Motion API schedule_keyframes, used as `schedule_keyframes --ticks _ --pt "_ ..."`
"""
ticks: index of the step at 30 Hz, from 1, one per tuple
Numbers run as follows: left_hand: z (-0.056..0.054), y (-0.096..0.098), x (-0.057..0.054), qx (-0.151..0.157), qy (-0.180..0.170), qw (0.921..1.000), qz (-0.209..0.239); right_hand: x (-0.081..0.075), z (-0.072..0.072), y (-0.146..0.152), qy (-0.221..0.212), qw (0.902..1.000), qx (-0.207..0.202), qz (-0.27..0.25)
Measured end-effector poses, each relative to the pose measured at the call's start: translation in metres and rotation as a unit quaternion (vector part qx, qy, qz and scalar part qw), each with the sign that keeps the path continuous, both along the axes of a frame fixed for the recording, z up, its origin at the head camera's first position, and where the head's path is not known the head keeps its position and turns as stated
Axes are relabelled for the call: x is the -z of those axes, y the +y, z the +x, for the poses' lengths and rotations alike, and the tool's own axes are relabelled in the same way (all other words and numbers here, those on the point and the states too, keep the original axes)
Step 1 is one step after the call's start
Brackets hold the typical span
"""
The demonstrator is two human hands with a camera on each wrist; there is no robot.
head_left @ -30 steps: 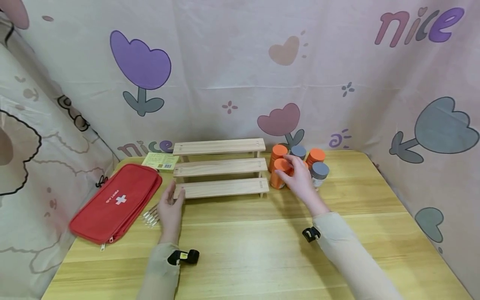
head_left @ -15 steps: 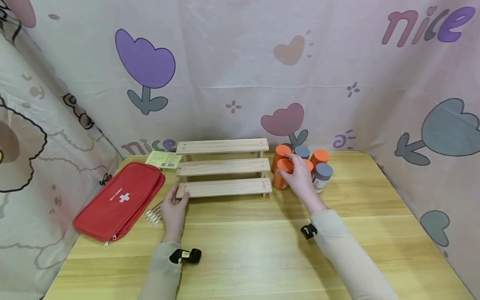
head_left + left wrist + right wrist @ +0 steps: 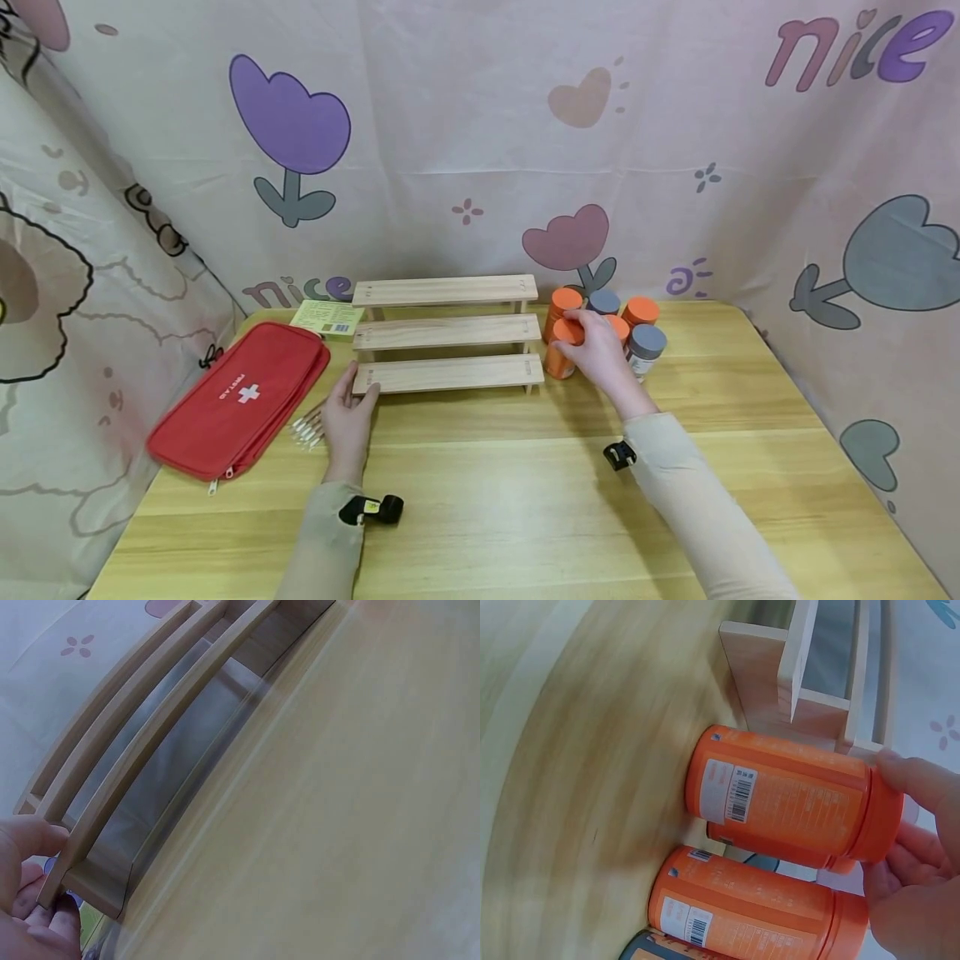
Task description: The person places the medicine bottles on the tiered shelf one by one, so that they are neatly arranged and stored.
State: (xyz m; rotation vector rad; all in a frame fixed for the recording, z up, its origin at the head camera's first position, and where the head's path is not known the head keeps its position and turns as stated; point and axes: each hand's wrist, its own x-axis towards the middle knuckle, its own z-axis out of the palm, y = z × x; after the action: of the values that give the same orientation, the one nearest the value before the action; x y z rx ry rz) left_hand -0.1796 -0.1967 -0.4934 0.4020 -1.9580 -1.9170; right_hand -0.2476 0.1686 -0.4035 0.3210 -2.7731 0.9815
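Observation:
A three-step wooden rack (image 3: 450, 373) stands against the back cloth. At its left end my left hand (image 3: 348, 425) grips the lowest board, thumb in front and fingers curled behind, as the left wrist view shows the board (image 3: 142, 742) between them. Right of the rack, my right hand (image 3: 606, 362) holds an orange bottle (image 3: 780, 795) by its lid, thumb on one side and fingers on the other. The bottle is upright, right beside the rack's end. Close by stand several more bottles, among them an orange bottle (image 3: 742, 907) and a grey-lidded bottle (image 3: 645, 348).
On the left lies a red first-aid pouch (image 3: 232, 400) with a white cross. Cotton swabs (image 3: 307, 429) lie between it and my left hand. A yellow-green packet (image 3: 326, 318) is behind, next to the rack. Printed cloth (image 3: 450, 125) hangs behind the wooden table (image 3: 487, 508).
The head view has shifted slightly, so everything appears a little further right. My right fingers have drawn in closer round the orange bottle's lid. My left hand stays at the rack.

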Motion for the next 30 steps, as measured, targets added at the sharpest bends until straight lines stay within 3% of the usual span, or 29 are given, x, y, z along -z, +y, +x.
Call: schedule_keyframes --ticks 5,14,19,25,30 --pt "0.000 0.000 0.001 -0.002 0.004 1.0000 0.001 0.004 0.003 -0.001 0.004 0.9999 -0.001 -0.010" --pt "0.000 0.000 0.000 0.003 0.000 1.0000 0.005 0.024 0.010 -0.004 0.027 0.9950 0.030 -0.091" --pt "0.000 -0.001 -0.001 0.000 0.001 1.0000 0.006 0.030 0.010 -0.008 0.012 0.9932 0.042 -0.108" --pt "0.000 0.000 -0.001 0.001 0.003 1.0000 0.005 0.032 0.011 -0.008 0.003 0.9900 0.056 -0.129" --pt "0.000 -0.001 -0.001 0.008 -0.005 0.9999 -0.006 0.028 0.013 -0.007 0.030 0.9901 0.061 -0.123"
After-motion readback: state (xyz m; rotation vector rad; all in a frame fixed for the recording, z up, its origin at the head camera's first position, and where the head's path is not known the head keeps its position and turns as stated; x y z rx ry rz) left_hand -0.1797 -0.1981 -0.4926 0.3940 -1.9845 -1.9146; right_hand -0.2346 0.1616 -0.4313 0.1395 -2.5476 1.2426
